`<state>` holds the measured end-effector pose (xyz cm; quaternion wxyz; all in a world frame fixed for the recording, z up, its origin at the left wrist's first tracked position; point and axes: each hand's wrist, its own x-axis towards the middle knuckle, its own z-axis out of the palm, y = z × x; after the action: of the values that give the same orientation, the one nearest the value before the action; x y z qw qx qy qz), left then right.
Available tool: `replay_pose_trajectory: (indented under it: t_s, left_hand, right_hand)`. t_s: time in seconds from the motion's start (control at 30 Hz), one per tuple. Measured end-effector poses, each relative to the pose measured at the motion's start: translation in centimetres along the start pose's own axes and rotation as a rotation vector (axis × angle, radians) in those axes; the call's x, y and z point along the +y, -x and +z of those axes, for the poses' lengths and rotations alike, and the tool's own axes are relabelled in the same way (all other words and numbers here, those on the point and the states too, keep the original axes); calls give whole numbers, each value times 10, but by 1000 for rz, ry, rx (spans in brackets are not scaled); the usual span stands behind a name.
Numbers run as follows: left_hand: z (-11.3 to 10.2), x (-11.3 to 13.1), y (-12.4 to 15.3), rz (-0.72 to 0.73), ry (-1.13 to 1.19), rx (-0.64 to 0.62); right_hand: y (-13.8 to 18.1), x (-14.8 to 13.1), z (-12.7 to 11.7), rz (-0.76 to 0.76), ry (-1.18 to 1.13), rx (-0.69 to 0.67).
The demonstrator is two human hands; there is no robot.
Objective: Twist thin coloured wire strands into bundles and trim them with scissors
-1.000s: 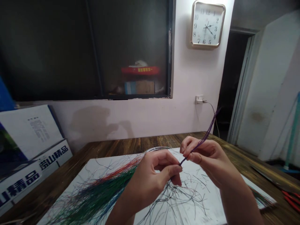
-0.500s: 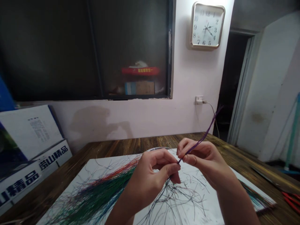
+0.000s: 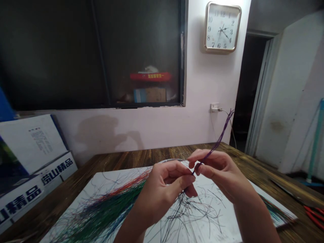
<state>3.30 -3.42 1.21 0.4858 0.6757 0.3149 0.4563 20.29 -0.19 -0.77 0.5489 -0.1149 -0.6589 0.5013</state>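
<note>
A thin bundle of purple wires point(image 3: 219, 139) rises from between my hands and leans up to the right, its loose tips fanned at the top. My left hand point(image 3: 168, 189) pinches the bundle's lower part between thumb and forefinger. Just above that pinch, the fingers of my right hand point(image 3: 225, 173) are closed around the bundle. Dark thin strands point(image 3: 181, 216) spread out below my left hand over the white board point(image 3: 227, 229). Whether they are the lower ends of the purple bundle is hidden by the fingers.
Green, red and blue strands point(image 3: 108, 211) lie in a thick pile on the board's left. More coloured strands point(image 3: 274, 211) lie at its right edge, near red-handled scissors point(image 3: 312, 214). Printed boxes point(image 3: 37, 189) stand left on the wooden table point(image 3: 121, 156). A round rim point(image 3: 172, 160) shows behind my hands.
The purple bundle's upper end has swung a little left and stands more upright. My right fingertips have shifted slightly on it. My left hand keeps its place.
</note>
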Motion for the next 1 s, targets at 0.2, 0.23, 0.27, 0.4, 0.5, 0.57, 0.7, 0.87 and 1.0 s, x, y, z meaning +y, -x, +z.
replay_pose_trajectory:
  t_s: [0.2,0.23,0.27,0.4,0.5,0.57,0.7,0.87,1.0]
  left_hand:
    - [0,0,1,-28,26,-25]
    - [0,-1,0,-32,29,-30]
    - [0,-1,0,-37,32,-32]
    - [0,-2,-1,-45,22,-33]
    - [-1,-2,-2,-12,-49,-38]
    - [-3,-2,-2,10,-99,-32]
    - [-5,-2,-1,55,-180,31]
    - [-5,-3,-1,68,-247,35]
    - [-4,-5,-2,50,-247,15]
  right_hand:
    - [1,0,-3,-55,6,2]
    - [1,0,-3,-59,-16,-11]
    - [0,0,-2,-57,-41,-16]
    - [-1,2,0,-18,-120,28]
    - [-1,2,0,21,-148,34]
    - [-2,2,-1,38,-158,37]
    - [-3,2,-3,76,-164,93]
    - [-4,4,-3,127,-173,108]
    - [-4,4,-2,130,-176,99]
